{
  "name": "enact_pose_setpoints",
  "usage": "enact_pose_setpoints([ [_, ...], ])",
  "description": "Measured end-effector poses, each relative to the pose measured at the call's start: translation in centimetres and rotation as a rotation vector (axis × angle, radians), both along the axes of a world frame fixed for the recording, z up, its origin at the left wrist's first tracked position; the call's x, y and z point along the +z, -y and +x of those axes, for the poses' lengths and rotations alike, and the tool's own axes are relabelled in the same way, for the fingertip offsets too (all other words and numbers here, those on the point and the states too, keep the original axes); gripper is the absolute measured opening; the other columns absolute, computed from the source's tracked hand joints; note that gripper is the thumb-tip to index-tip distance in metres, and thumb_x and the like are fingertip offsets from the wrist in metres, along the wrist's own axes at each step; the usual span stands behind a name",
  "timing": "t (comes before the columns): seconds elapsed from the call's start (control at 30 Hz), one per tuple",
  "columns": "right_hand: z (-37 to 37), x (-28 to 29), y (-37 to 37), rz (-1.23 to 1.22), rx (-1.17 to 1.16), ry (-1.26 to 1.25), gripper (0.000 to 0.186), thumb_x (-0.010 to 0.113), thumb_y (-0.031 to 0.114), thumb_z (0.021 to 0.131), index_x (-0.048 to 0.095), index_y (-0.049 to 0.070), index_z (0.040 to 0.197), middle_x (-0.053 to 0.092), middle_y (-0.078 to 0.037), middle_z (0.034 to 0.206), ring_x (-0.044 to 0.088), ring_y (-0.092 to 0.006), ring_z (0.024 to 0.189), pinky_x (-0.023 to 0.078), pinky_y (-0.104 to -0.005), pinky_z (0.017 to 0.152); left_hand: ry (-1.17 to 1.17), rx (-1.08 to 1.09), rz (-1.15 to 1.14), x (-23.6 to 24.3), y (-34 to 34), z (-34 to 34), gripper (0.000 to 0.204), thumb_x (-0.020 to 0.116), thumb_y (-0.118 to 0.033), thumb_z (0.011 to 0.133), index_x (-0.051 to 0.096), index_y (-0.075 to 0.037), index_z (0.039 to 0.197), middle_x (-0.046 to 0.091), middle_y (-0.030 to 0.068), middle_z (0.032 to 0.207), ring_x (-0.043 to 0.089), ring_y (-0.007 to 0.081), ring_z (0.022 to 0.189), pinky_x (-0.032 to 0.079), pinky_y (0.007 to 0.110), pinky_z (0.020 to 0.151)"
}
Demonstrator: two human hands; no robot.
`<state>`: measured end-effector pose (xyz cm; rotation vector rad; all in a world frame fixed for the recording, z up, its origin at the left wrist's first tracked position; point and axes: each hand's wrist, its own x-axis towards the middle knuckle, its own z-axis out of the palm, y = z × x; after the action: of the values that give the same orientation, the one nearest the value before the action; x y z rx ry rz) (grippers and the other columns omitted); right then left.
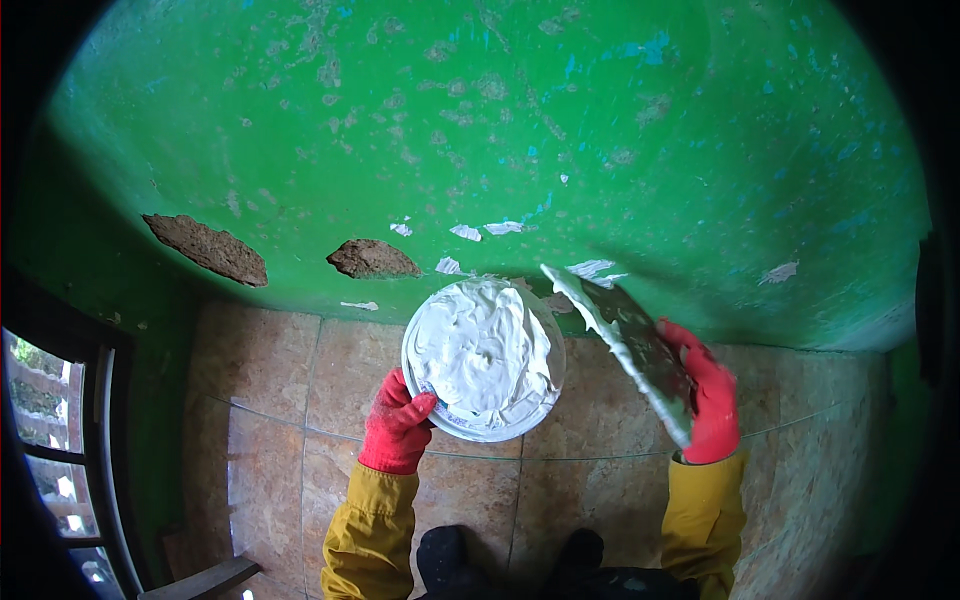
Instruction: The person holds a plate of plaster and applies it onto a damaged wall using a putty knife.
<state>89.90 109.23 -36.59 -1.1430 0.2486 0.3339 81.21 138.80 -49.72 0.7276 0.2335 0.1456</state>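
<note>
My left hand [396, 424], in a red glove, grips the rim of a round white tub [492, 434], thumb over the near left edge. White filler paste [480, 340] fills the tub in swirled ridges. In my right hand [710, 395], also red-gloved, is a wide flat plastering trowel [640, 350], tilted steeply. Paste clings along its left edge, and its upper corner points at the wall just right of the tub. The trowel's handle is hidden by the blade and my fingers.
A scuffed green wall [500, 130] rises ahead, with white paste smears [466, 233] and two rough brown holes [372, 259], [207, 250] low on the left. Brown floor tiles [262, 360] lie below. A dark-framed window [95, 440] stands left; a wooden bar [205, 580] lies near it.
</note>
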Motion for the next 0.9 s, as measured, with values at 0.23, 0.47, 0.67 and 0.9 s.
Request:
enact_pose_setpoints([
  [0.23, -2.0, 3.7, -0.7, -0.374, 0.165, 0.393, 0.058, 0.030, -0.012, 0.076, 0.028, 0.004, 0.133, 0.045, -0.013, 0.122, 0.057, -0.0178, 0.062, 0.049, -0.0278, 0.052, -0.002, -0.006, 0.013, -0.5, 0.0, -0.3, 0.040, 0.063, -0.008, 0.070, 0.050, 0.001, 0.106, 0.058, 0.0112, 0.104, 0.054, 0.0216, 0.095, 0.040, 0.034, 0.087],
  [0.47, 0.7, 4.5, -0.3, -0.866, 0.222, 0.475, 0.036, 0.037, -0.002, 0.082, 0.040, -0.002, 0.118, 0.057, -0.012, 0.093, 0.058, -0.0182, 0.065, 0.048, -0.0270, 0.057, -0.003, -0.009, -0.008, 0.1, 0.7, -0.2, 0.036, 0.062, -0.008, 0.071, 0.050, 0.001, 0.103, 0.059, 0.0112, 0.102, 0.055, 0.0211, 0.093, 0.041, 0.034, 0.086],
  [0.67, 3.0, 6.2, -2.0, -1.230, 0.291, 0.584, 0.029, 0.039, 0.004, 0.084, 0.044, 0.001, 0.112, 0.059, -0.012, 0.080, 0.057, -0.0174, 0.067, 0.046, -0.0273, 0.059, 0.030, -0.020, -0.078, -0.2, 1.1, 0.2, 0.024, 0.062, -0.002, 0.073, 0.050, -0.004, 0.094, 0.060, 0.0078, 0.092, 0.058, 0.0185, 0.082, 0.049, 0.033, 0.073],
  [0.9, 4.1, 7.3, -3.5, -1.385, 0.272, 0.695, 0.029, 0.040, 0.006, 0.084, 0.044, 0.004, 0.113, 0.060, -0.013, 0.082, 0.058, -0.0209, 0.069, 0.046, -0.0301, 0.062, 0.035, -0.056, -0.096, -0.4, 1.1, 0.8, 0.024, 0.062, -0.002, 0.073, 0.050, -0.004, 0.094, 0.060, 0.0078, 0.092, 0.059, 0.0183, 0.082, 0.049, 0.033, 0.073],
])
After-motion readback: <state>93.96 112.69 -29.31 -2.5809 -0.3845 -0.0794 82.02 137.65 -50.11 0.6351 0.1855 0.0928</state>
